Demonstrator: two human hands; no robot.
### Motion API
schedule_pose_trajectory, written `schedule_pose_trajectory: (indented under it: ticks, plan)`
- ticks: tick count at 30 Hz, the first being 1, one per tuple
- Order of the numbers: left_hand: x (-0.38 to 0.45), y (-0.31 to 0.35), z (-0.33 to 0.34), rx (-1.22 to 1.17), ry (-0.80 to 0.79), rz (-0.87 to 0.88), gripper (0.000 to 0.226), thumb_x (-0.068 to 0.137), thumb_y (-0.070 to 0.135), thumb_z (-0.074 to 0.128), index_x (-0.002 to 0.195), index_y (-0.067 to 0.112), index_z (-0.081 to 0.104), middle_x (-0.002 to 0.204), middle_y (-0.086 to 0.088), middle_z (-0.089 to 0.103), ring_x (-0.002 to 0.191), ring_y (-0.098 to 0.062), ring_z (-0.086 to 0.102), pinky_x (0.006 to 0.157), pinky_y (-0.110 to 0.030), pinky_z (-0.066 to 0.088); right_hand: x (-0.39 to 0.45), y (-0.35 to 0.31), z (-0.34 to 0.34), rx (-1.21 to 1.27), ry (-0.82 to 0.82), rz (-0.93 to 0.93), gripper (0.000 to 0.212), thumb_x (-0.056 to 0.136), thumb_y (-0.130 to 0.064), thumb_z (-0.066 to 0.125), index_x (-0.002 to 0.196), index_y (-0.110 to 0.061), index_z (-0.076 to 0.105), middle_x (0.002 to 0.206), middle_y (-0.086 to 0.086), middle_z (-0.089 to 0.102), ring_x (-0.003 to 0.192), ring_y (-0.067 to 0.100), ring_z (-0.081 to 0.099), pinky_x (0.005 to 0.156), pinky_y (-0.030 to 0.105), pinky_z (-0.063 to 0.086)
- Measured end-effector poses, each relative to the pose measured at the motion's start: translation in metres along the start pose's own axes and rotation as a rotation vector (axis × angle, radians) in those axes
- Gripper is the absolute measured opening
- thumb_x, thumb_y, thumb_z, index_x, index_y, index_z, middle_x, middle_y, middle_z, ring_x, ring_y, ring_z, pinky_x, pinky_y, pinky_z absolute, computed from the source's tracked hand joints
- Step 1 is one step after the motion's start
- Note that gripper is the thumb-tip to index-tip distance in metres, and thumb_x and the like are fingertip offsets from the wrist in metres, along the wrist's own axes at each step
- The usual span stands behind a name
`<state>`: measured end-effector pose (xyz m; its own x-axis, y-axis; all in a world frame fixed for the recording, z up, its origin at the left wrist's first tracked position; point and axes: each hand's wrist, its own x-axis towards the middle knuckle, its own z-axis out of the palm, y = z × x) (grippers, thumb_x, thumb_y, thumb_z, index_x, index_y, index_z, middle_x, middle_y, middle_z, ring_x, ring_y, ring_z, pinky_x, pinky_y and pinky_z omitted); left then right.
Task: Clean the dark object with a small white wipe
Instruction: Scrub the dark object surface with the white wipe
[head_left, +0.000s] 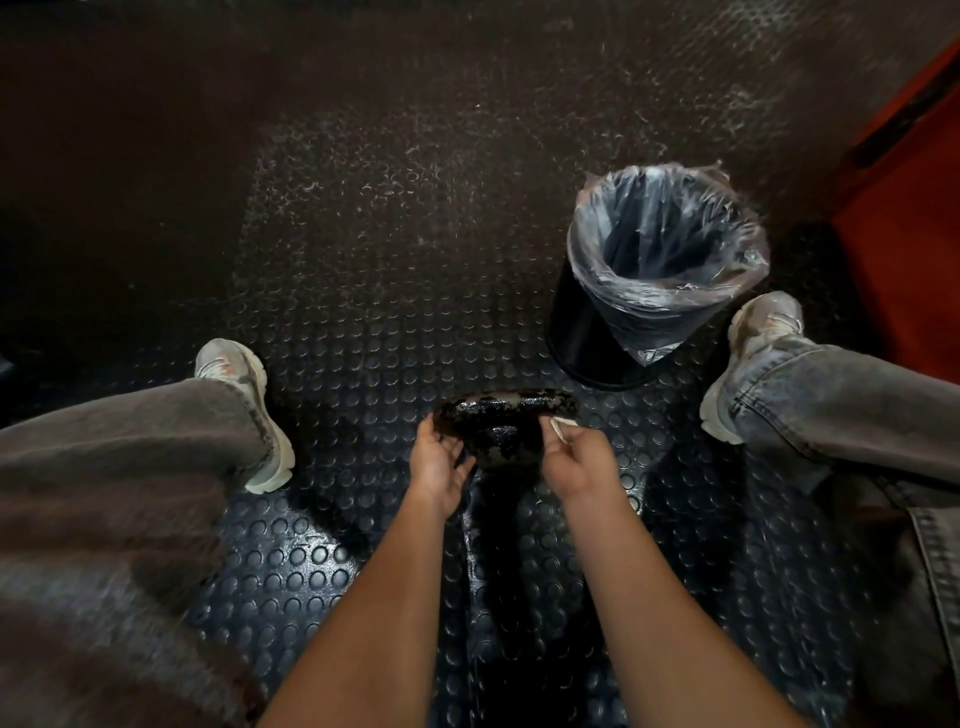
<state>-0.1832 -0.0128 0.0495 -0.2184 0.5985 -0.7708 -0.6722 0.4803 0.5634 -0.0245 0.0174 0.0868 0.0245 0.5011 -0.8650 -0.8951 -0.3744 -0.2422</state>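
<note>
Right hand (574, 457) pinching white wipe (560, 427) against glossy, mottled dark object (506, 415)

A: Where are the person's arms?

B: Both bare forearms reach forward and down from the bottom edge of the view, between knees spread wide apart.

A: And the left hand (439, 460)?

B: Palm turned inward, fingers curled around the left edge of the dark object (506, 423), gripping it.

A: The right hand (579, 457)?

B: Its fingers are bunched, pinching a small white wipe (560, 427) against the object's right side. The two hands sit near each other, level, wrists slightly bent.
</note>
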Motion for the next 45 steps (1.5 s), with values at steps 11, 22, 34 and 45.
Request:
schedule_pose_trajectory:
  ticks: [11,22,34,45]
  plan:
    - [-0.001,0.001,0.0,-0.001,-0.01,-0.013,0.048,0.106,0.045,0.034,0.133,0.014,0.059,0.125,-0.008,0.07,0.121,-0.022,0.061,0.108,-0.042,0.044,-0.008,0.014,0.004,-0.15,0.066,0.098,0.037,0.096,0.02,0.044,0.131,0.011,0.048,0.139,0.033,0.046,0.116,0.042,0.058,0.088,0.042,0.055]
    - [-0.001,0.002,0.0,-0.001,-0.012,-0.011,0.048,0.105,0.044,0.036,0.134,0.013,0.06,0.126,-0.007,0.07,0.123,-0.02,0.059,0.112,-0.044,0.039,-0.022,0.017,0.016,-0.204,-0.059,0.084,0.014,0.103,0.0,0.05,0.115,0.003,0.056,0.118,0.02,0.063,0.106,0.031,0.066,0.096,0.046,0.054]
    - [0.004,-0.001,-0.003,0.002,-0.019,-0.013,0.05,0.105,0.046,0.035,0.138,0.015,0.057,0.131,-0.007,0.067,0.128,-0.023,0.056,0.115,-0.047,0.037,-0.013,0.011,0.019,-0.085,0.004,0.058,0.018,0.102,0.003,0.05,0.119,0.004,0.056,0.123,0.02,0.055,0.111,0.031,0.059,0.102,0.044,0.052]
    - [-0.001,0.001,-0.001,-0.008,-0.001,-0.015,0.049,0.106,0.045,0.036,0.138,0.014,0.057,0.132,-0.008,0.066,0.129,-0.022,0.055,0.117,-0.046,0.036,-0.024,0.032,0.006,-0.201,-0.108,0.036,0.023,0.101,0.004,0.045,0.121,0.009,0.056,0.112,0.026,0.068,0.107,0.034,0.069,0.097,0.044,0.055]
